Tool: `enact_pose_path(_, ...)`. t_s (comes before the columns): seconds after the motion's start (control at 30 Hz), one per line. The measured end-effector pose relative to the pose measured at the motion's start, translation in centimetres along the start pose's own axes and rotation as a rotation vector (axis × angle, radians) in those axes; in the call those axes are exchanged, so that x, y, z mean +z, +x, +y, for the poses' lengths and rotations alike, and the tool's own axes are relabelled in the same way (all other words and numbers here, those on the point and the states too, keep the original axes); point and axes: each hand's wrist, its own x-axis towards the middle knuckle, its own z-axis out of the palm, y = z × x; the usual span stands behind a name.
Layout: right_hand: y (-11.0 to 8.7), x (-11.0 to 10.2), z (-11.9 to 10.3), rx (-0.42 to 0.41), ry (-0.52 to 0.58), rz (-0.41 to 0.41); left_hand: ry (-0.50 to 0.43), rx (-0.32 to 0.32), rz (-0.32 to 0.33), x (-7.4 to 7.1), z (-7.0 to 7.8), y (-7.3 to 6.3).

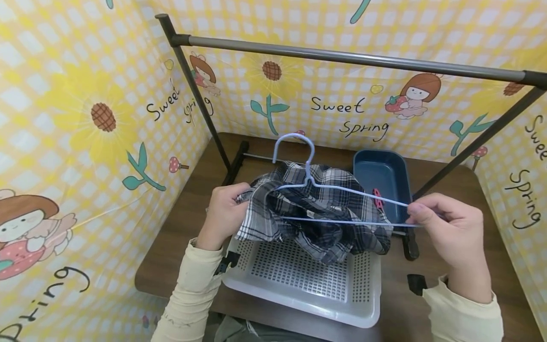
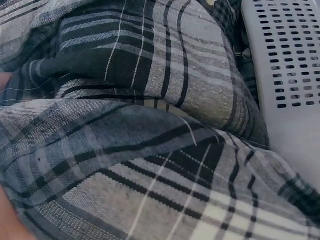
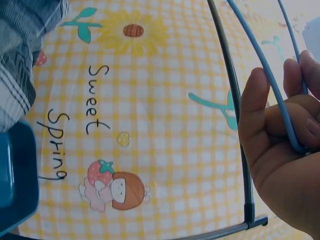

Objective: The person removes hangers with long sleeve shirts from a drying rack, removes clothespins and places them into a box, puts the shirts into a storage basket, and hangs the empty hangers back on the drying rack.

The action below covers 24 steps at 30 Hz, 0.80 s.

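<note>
My left hand [image 1: 225, 213] grips the left part of a grey and black plaid shirt [image 1: 337, 178], which hangs bunched above the basket. The right end of a light blue wire hanger [image 1: 363, 192] is held by my right hand [image 1: 455, 232], fingers curled round the wire. The hanger's left end goes in among the shirt's folds and is hidden there, while its hook stands up over the cloth. In the left wrist view, folds of the shirt [image 2: 125, 130] fill most of the picture. The hanger wire [image 3: 272, 75] runs through my curled fingers in the right wrist view.
A grey perforated basket [image 1: 299, 304] sits below the shirt on the brown table [image 1: 171, 256]. Behind it on the right is a blue bin [image 1: 380, 164], with a red clip [image 1: 377, 198] at its near side. A metal rack [image 1: 342, 57] spans the back.
</note>
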Motion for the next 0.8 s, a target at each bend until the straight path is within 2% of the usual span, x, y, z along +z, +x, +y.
enact_pose_path(0.07,-0.1,-0.4,0.0,0.001,0.072,0.012,0.002,-0.003,-0.003,0.1,-0.1,0.0)
enact_pose_path(0.2,-0.3,-1.1,0.0,0.004,0.112,0.023,0.000,-0.005,-0.006,0.2,-0.3,0.0)
enact_pose_path(0.37,-0.6,-1.6,-0.1,0.012,0.128,0.052,-0.019,0.022,-0.007,0.2,-0.6,-0.1)
enact_pose_path(0.5,-0.8,-1.9,-0.1,-0.003,0.109,0.058,-0.021,0.033,0.025,0.3,-0.7,0.0)
enact_pose_path(0.67,-0.8,-2.0,0.0,-0.003,0.092,0.069,-0.002,-0.026,0.099,0.5,-0.7,0.1)
enact_pose_path(0.8,-0.9,-2.3,-0.2,0.023,0.170,0.150,-0.039,-0.147,0.124,0.3,-0.3,0.2)
